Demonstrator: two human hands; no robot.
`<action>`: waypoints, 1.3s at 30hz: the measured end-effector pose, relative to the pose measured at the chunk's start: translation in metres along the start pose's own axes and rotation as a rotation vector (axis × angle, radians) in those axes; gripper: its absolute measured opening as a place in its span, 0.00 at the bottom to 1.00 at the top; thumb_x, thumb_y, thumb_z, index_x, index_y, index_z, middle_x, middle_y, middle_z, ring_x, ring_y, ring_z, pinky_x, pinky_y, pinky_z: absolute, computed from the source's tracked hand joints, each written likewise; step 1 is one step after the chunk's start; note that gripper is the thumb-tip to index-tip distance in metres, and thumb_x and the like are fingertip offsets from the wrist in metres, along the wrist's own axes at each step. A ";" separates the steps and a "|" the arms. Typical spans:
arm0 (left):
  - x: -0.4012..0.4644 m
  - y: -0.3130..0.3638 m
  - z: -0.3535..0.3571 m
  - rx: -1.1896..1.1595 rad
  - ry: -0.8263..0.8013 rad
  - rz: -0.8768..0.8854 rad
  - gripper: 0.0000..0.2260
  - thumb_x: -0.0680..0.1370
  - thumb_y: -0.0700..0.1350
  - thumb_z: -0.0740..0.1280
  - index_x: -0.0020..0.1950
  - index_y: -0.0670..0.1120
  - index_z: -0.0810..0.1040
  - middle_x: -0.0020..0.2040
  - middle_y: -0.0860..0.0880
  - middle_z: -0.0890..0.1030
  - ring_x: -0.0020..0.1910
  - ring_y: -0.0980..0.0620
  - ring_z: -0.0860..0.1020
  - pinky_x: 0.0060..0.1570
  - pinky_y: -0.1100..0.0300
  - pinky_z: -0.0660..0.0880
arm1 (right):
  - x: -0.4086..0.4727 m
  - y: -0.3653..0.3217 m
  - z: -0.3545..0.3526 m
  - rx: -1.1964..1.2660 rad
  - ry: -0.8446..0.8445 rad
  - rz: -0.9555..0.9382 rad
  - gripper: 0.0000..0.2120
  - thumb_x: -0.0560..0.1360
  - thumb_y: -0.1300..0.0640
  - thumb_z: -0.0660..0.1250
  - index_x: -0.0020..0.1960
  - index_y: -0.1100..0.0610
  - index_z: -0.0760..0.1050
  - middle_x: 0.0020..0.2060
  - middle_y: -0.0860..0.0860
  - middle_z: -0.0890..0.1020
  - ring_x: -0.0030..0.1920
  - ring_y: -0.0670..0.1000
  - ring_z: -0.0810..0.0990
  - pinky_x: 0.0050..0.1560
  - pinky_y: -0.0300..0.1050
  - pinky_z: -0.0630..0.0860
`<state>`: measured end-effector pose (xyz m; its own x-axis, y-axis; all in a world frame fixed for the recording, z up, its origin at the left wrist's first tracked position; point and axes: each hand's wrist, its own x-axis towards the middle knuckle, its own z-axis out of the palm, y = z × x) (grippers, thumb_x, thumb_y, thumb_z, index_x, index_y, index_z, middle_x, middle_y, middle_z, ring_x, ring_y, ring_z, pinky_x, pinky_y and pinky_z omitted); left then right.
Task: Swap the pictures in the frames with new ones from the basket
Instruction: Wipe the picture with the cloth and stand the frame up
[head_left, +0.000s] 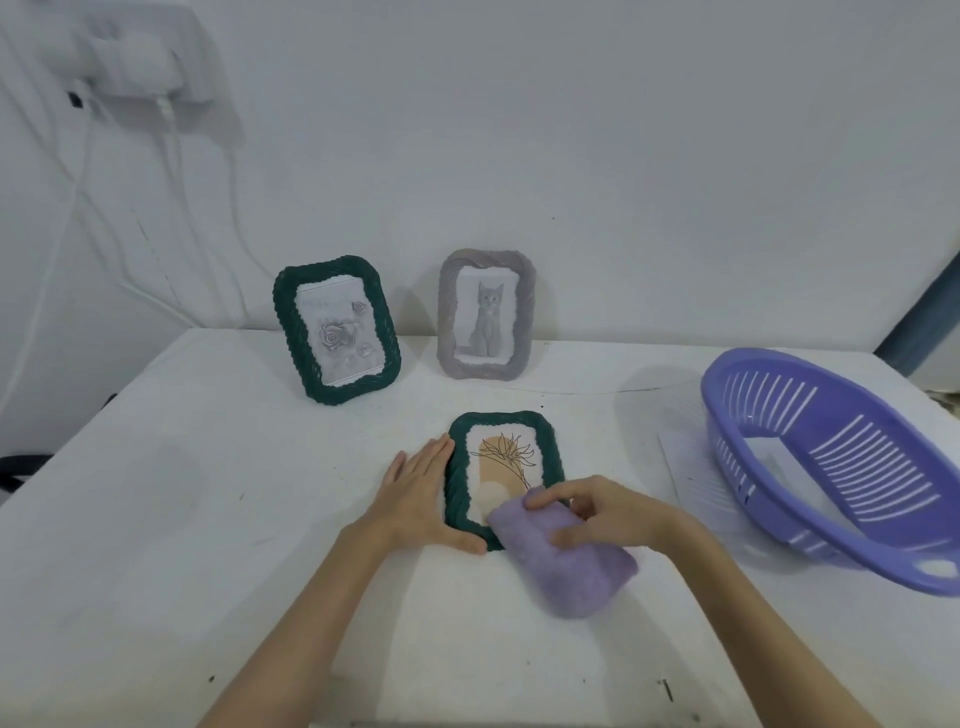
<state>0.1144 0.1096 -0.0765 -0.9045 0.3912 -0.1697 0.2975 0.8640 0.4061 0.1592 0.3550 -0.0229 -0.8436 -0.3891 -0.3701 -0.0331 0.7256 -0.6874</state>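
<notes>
- A plain white wall rises behind the white, speckled tabletop.
- White cables hang from a white wall socket at upper left.

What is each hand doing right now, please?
Left hand: open, flat against the green frame.
Right hand: gripping the purple cloth.

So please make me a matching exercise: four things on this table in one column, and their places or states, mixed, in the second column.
1. rose frame
2. cat frame
3. plant frame
4. purple basket

A. lying flat between the hands
B. standing at the back, grey border
C. at the right edge of the table
D. standing at the back, dark green border

Pairs: 1-D, 2-B, 3-A, 4-C
</notes>
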 end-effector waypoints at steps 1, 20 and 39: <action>0.000 0.002 -0.003 0.008 -0.029 -0.016 0.56 0.63 0.69 0.68 0.76 0.47 0.37 0.77 0.51 0.39 0.75 0.54 0.35 0.71 0.50 0.31 | 0.000 0.002 0.002 0.099 0.056 -0.051 0.20 0.72 0.60 0.69 0.61 0.45 0.74 0.52 0.49 0.81 0.50 0.44 0.78 0.53 0.36 0.74; -0.041 -0.049 -0.029 -0.537 0.323 -0.195 0.15 0.79 0.43 0.60 0.64 0.58 0.68 0.68 0.47 0.69 0.69 0.45 0.66 0.66 0.57 0.61 | 0.030 0.026 0.041 0.178 0.686 -0.014 0.30 0.68 0.53 0.74 0.67 0.49 0.68 0.52 0.48 0.69 0.49 0.44 0.69 0.49 0.35 0.66; 0.013 0.034 0.018 -0.595 0.253 -0.171 0.33 0.68 0.47 0.75 0.66 0.38 0.65 0.68 0.41 0.66 0.74 0.44 0.54 0.71 0.53 0.56 | 0.029 0.021 0.054 0.107 0.791 0.099 0.19 0.69 0.50 0.72 0.59 0.46 0.74 0.51 0.50 0.71 0.57 0.52 0.69 0.55 0.41 0.68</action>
<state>0.1186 0.1495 -0.0813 -0.9894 0.1150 -0.0891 -0.0102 0.5565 0.8308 0.1628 0.3283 -0.0824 -0.9710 0.2207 0.0917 0.0800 0.6617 -0.7455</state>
